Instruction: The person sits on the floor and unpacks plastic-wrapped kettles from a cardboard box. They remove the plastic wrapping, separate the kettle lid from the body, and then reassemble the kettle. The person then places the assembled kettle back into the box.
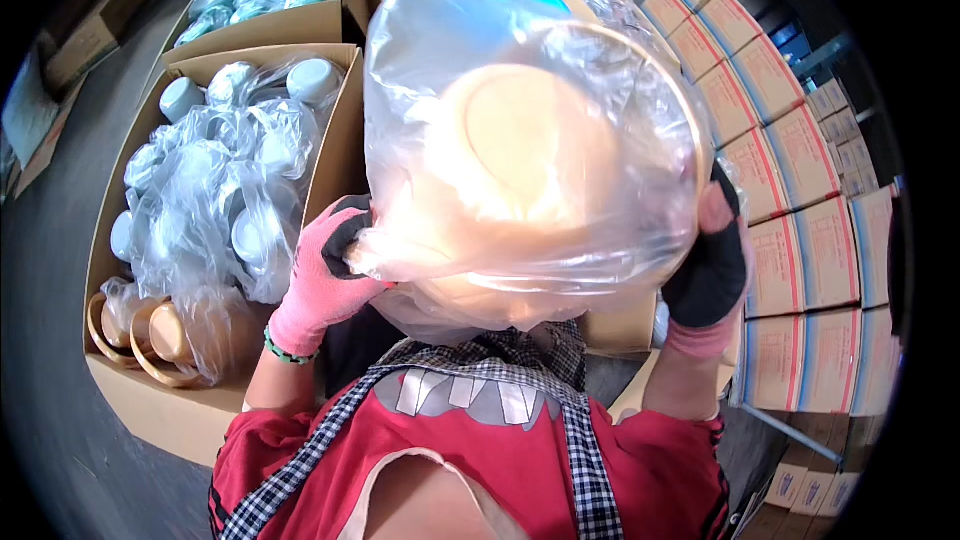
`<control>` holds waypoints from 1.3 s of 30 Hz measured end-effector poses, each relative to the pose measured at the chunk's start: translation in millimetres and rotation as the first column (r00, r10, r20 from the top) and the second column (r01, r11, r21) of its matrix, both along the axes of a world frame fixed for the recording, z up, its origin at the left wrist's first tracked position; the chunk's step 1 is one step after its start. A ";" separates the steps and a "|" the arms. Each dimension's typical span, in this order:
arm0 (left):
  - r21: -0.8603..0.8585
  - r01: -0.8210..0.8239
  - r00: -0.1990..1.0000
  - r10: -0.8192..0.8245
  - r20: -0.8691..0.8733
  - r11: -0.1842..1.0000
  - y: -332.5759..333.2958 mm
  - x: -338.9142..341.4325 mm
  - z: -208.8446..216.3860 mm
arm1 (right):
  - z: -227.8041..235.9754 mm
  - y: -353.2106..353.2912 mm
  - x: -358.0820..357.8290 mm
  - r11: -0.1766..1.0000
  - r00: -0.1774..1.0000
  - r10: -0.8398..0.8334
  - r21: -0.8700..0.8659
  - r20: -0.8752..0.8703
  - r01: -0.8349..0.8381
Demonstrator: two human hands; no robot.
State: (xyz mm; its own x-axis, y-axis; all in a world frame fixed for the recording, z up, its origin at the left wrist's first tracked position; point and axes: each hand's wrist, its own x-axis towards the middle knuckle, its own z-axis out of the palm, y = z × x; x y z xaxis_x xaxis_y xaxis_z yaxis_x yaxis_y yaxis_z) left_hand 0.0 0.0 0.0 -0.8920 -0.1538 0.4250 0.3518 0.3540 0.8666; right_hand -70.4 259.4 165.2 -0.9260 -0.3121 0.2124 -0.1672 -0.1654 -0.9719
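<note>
Amid stacked cartons and an open box, the bagged peach basin, held before the red shirt, is best kept steady with the left hand clamped on bunched plastic and the right hand gripping its rim.

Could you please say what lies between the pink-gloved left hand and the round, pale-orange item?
In the head view, clear, crumpled plastic bag lies between left hand and item.

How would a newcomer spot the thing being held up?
Find the open carton of pale pieces on the left. Just right of it, the left hand and right hand hold up a peach vessel in clear plastic. Unlike the peach pieces in that carton, it is held.
</note>
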 end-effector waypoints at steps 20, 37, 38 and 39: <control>0.263 -0.015 0.990 -0.022 0.137 0.965 69.4 22.5 -82.8 | -242.7 64.4 17.4 0.719 0.986 0.141 0.676 0.084 -0.160; -0.462 0.100 0.995 -0.085 0.054 0.881 98.2 -20.4 -64.2 | 38.8 102.7 -82.5 0.417 0.917 -0.346 0.908 0.195 -0.036; -0.418 0.085 0.996 -0.070 0.052 0.904 98.7 -18.8 -63.7 | 31.8 96.5 -73.1 0.357 0.968 -0.202 0.909 -0.150 0.216; -0.375 0.066 0.997 -0.050 0.051 0.925 99.5 -16.8 -60.0 | 25.4 90.4 -63.0 0.270 0.859 -0.057 0.821 -0.509 0.504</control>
